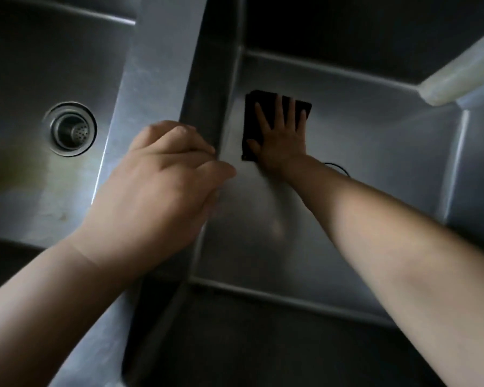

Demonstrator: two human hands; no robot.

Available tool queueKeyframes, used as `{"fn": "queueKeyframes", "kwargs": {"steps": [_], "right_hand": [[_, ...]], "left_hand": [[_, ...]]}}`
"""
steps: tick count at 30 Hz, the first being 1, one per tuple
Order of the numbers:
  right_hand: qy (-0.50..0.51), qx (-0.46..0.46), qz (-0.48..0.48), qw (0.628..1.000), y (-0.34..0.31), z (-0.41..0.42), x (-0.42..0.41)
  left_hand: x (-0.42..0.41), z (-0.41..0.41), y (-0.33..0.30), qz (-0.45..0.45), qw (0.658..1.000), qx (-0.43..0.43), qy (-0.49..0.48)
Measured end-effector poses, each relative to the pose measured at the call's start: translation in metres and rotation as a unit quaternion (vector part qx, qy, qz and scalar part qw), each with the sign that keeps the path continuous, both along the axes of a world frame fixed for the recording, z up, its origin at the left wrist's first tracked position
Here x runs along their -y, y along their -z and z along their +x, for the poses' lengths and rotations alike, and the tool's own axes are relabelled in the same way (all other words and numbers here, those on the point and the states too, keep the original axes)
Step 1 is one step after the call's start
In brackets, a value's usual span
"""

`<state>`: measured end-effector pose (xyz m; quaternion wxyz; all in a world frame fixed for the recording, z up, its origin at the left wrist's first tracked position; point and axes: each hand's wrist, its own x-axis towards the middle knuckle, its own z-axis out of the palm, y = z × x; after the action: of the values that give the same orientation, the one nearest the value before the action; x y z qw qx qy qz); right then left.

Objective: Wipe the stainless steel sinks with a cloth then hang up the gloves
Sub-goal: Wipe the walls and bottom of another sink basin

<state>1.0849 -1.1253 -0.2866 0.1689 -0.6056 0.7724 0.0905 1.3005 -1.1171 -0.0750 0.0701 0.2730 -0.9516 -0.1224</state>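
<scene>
Stainless steel filled the whole view, two basins side by side with a raised divider (162,60) running between them. And no brand, no label, no writing could be read anywhere on the metal.

Over on the left, the left sink (20,174) showed its round drain strainer (71,129), perforated basket and all, with a yellowish stain on the floor of the basin just beside and below it.

The left hand (157,174) sat on the divider, fingers curled over its edge and gripping it, thumb lying along the side facing the right basin. That hand and its forearm covered the near stretch of the divider.

Down in the right sink (375,169), the right hand (281,135) was flat on a dark cloth (256,107), fingers straight and spread wide, palm pressing the cloth against the basin floor close to the divider wall. The cloth looked folded into a rough square, its left and far edges showing past the hand. The right forearm reached in from the lower right and hid part of the basin floor; a thin dark curved line (337,166) peeked out just behind the wrist, too little of it visible to say what it was.

Up at the top right, a pale, blurred object (458,76) crossed the corner of the right sink, too soft to name.
</scene>
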Motion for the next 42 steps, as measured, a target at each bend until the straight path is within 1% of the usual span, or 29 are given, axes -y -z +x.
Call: {"fn": "queueKeyframes", "kwargs": {"steps": [2,4,9,17,20,22,25,27,31,36,39,42], "right_hand": [[0.018,-0.001,0.001,1.000,0.000,0.008,0.012],[0.007,-0.007,-0.006,1.000,0.001,0.016,0.009],[-0.104,0.008,-0.022,0.994,0.004,0.040,-0.034],[-0.213,0.050,-0.029,0.975,0.000,0.086,-0.119],[-0.286,0.041,-0.027,0.957,-0.007,0.103,-0.155],[-0.345,0.048,-0.028,0.937,-0.010,0.106,-0.173],[-0.429,0.073,-0.046,0.899,-0.014,0.088,-0.191],[-0.461,0.073,-0.052,0.883,-0.017,0.067,-0.204],[-0.473,0.038,-0.010,0.880,-0.025,0.006,-0.238],[-0.421,0.022,0.023,0.907,-0.040,-0.073,-0.268],[-0.416,0.024,0.014,0.909,-0.042,-0.081,-0.267],[-0.367,0.029,0.005,0.930,-0.035,-0.050,-0.241]], "left_hand": [[0.000,0.000,0.000,-0.001,1.000,0.000,0.000],[0.000,0.000,0.000,-0.003,1.000,0.000,0.000],[0.000,-0.001,-0.002,-0.013,1.000,-0.005,-0.007],[-0.002,-0.001,-0.002,-0.032,0.999,0.007,-0.012],[-0.004,-0.002,-0.002,-0.040,0.999,0.011,-0.017],[-0.005,-0.002,-0.003,-0.048,0.999,0.012,-0.022],[-0.007,-0.002,-0.005,-0.056,0.998,0.020,-0.020],[-0.008,-0.003,-0.006,-0.060,0.998,0.026,-0.018],[-0.009,-0.002,-0.005,-0.071,0.997,0.033,-0.019],[-0.008,-0.003,-0.007,-0.071,0.997,0.036,-0.021],[-0.008,-0.004,-0.007,-0.072,0.997,0.033,-0.022],[-0.007,-0.005,-0.006,-0.069,0.997,0.039,-0.019]]}}
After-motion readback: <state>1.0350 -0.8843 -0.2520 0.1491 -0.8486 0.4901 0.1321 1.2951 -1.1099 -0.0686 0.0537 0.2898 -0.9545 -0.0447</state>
